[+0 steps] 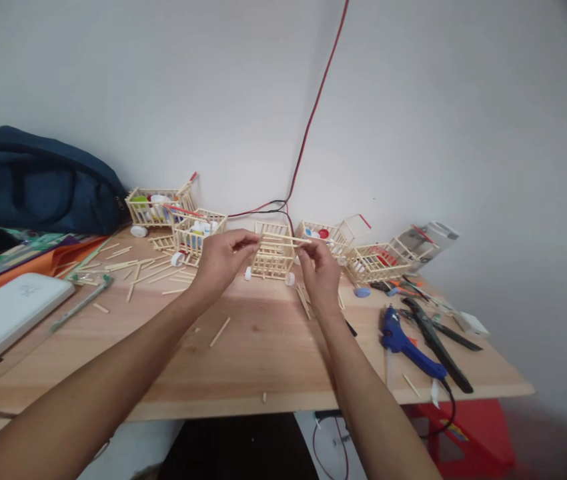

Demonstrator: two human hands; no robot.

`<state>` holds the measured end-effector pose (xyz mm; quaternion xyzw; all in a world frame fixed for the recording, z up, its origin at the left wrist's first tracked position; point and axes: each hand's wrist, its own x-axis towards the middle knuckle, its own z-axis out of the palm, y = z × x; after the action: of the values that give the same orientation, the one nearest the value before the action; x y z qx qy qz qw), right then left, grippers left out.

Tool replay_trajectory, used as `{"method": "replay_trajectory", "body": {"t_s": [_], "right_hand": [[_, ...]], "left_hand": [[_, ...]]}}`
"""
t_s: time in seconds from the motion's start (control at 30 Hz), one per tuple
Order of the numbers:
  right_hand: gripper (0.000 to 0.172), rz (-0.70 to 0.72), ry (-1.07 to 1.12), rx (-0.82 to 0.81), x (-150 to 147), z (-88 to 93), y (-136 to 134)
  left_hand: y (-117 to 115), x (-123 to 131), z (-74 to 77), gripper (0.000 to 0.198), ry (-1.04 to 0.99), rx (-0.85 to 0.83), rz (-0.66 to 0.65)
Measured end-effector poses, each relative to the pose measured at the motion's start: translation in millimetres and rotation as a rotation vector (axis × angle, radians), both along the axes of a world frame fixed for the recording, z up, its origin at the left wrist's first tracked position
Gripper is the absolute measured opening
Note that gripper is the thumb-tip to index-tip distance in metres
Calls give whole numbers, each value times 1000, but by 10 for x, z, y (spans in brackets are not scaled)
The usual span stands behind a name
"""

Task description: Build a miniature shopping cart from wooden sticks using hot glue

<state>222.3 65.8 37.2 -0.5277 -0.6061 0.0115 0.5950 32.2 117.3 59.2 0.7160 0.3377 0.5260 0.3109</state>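
Observation:
A small cart [272, 267] built of thin wooden sticks, with white wheels at its base, stands between my hands. A pale wooden stick [283, 237] lies across in front of its upper part. My left hand [224, 259] pinches near the left end of this stick with thumb and fingers together. At the right end, my right hand [321, 268] pinches it too. Whether the stick touches the cart, I cannot tell. The fingers hide part of the cart's sides.
Several similar stick carts stand along the wall, including a left one [198, 235] and a right one [379, 262]. Loose sticks [138, 270] are scattered at left. A blue glue gun [406, 343] lies at right, a white box [11, 320] at left, and a dark blue bag [46, 183] behind.

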Motion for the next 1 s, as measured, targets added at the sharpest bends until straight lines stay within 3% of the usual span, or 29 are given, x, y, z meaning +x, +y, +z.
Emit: {"method": "replay_trajectory", "body": {"t_s": [1.0], "right_hand": [[17, 25, -29, -98, 35, 63, -66]], "left_hand": [[-41, -19, 25, 13, 21, 70, 7]]}}
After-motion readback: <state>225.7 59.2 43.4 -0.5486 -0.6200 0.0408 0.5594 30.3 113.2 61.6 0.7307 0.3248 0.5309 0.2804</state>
